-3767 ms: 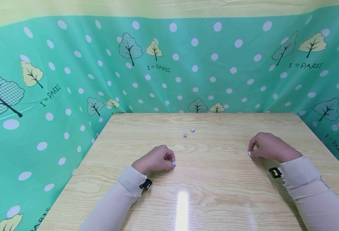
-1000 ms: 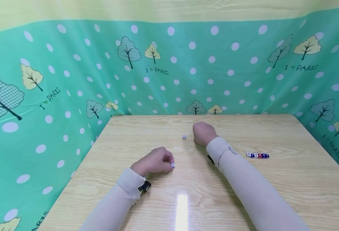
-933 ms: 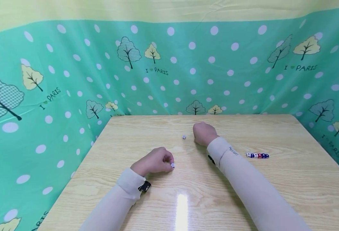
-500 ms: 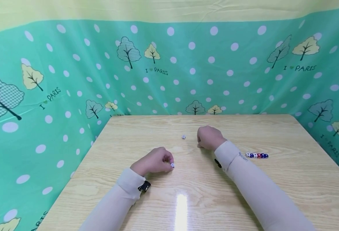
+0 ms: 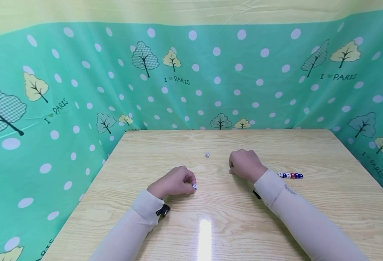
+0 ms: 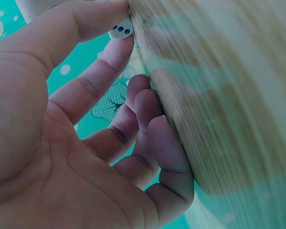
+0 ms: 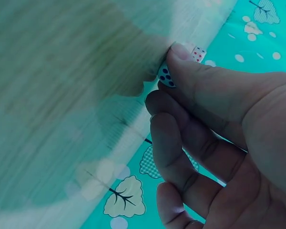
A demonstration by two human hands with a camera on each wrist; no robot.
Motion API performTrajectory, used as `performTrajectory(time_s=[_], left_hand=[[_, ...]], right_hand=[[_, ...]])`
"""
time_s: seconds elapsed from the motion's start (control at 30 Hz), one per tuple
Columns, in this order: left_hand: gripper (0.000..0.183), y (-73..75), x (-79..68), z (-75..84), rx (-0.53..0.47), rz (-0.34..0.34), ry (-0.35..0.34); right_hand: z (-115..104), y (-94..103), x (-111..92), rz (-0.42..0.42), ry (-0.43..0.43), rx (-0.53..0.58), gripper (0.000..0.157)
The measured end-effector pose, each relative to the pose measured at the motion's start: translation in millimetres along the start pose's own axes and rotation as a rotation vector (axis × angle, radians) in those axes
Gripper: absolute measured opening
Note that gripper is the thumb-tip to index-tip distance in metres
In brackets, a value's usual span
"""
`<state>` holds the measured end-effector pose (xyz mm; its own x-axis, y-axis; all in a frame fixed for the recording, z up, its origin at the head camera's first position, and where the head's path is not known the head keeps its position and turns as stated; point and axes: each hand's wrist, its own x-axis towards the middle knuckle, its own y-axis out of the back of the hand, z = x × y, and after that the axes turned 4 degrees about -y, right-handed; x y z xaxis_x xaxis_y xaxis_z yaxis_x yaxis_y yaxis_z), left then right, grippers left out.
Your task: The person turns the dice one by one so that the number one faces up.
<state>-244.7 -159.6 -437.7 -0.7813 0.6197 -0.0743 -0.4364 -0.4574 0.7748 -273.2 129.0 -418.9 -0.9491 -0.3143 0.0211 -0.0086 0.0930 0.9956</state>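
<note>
At left, a green curtain [image 5: 191,98] with pale dots and printed trees hangs beside and behind a wood-grain table [image 5: 136,159]; a light left sleeve [image 5: 126,228] reaches in, a black wrist device [image 5: 163,210] at its cuff; the left hand [image 5: 175,182], its other fingers bent, pinches a white die with blue pips [image 5: 194,186] between thumb and forefinger, low at the tabletop; a bright reflection [image 5: 205,239] streaks the surface nearer the camera.

Just right of that hand and farther back, a lone white die [image 5: 207,154] sits on the wood — apart from both hands; next, the right hand [image 5: 246,165] pinches a dark-pipped die [image 7: 166,75], seen in the right wrist view at the thumb's tip, the remaining fingers curled; a light right sleeve [image 5: 309,221] trails toward the lower right; beyond the wrist lies a close row of six dice [image 5: 290,175] — white, blue, white, red, blue, blue.
</note>
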Motion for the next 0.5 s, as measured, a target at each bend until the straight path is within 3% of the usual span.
performTrajectory(time_s=[0.27,0.5], left_hand=[[0.012,0.5,-0.1,1.7,-0.006,-0.007,0.002],[0.012,0.8,-1.0,2.8,0.003,0.003,-0.003]], right_hand=[[-0.4,0.2,-22.4,0.039,0.024,-0.037,0.013],[-1.0,-2.0,-46.4,0.111,0.070,-0.073,0.021]])
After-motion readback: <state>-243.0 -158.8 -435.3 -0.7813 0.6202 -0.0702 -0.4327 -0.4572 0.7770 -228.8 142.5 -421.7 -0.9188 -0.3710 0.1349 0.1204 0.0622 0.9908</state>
